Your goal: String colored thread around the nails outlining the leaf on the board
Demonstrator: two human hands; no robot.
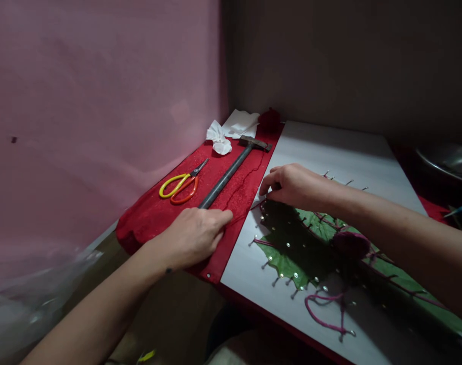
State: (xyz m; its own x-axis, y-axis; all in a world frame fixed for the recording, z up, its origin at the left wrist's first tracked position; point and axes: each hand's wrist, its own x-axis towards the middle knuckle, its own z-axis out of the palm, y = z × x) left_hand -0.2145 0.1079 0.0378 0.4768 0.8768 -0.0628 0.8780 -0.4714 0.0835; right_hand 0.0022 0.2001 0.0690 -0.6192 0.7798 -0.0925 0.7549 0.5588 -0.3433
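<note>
My left hand (194,234) lies flat on the red cloth (154,213), fingers stretched out, just below the handle end of a hammer (231,170). My right hand (291,185) is curled at the top left corner of a green leaf shape (291,243) on the white board (329,147), fingertips pinched at the pink yarn (325,312) and nails there. What the fingers pinch is too small to make out. A dark pink yarn ball (350,243) sits on the leaf by my right forearm.
Scissors (181,185) with yellow and orange handles lie on the red cloth left of the hammer. Crumpled white tissue (231,131) lies at the far corner. A pink wall stands on the left. A metal bowl (449,159) sits at the right. Clear plastic (25,299) lies lower left.
</note>
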